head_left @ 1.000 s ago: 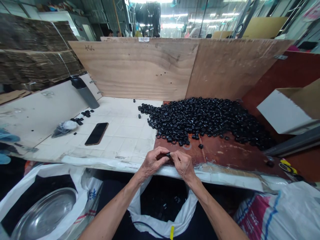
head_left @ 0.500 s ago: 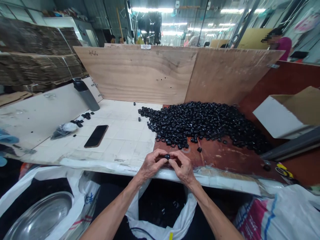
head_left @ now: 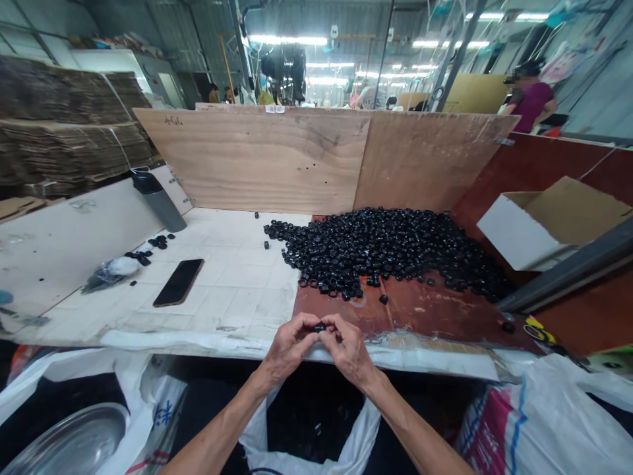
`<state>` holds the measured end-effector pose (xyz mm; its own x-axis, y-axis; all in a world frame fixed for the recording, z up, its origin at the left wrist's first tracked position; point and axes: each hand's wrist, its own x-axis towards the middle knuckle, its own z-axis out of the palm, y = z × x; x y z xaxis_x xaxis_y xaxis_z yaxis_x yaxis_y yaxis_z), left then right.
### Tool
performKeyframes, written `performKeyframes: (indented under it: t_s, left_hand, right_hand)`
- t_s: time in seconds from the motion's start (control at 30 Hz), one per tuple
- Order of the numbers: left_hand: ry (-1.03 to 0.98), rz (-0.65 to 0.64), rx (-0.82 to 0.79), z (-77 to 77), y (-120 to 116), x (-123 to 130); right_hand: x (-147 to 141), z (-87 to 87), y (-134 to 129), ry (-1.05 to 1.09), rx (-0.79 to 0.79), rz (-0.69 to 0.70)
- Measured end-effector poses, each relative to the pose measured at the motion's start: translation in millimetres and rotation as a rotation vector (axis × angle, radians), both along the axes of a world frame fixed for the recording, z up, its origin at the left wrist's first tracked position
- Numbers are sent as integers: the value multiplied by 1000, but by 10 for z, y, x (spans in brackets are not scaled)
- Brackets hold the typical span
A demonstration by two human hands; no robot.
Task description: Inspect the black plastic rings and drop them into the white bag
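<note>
Between the pinched fingertips of both hands (head_left: 320, 343) sits a small black piece (head_left: 320, 327), apparently ring-like.

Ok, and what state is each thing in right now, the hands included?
Left hand: pinching a small black part
Right hand: pinching the same part
Black pieces: loosely heaped
Phone: lying flat, screen dark
Bottle: top on
White box: open
Middle sack: open
Left sack: open, metal bowl inside
Cardboard stack: tied
Ceiling light: on
</note>
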<state>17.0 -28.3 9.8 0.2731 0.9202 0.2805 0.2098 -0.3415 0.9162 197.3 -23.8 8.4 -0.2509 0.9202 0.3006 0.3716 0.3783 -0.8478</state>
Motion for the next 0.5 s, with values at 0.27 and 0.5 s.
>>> performKeyframes:
  t_s: [0.27, 0.5]
  left_hand:
    - [110, -38, 171, -60, -38, -100]
    - [302, 177, 115, 193, 422, -133]
  right_hand:
    - [-68, 87, -82, 175, -321, 23]
    - [324, 71, 399, -261, 213, -487]
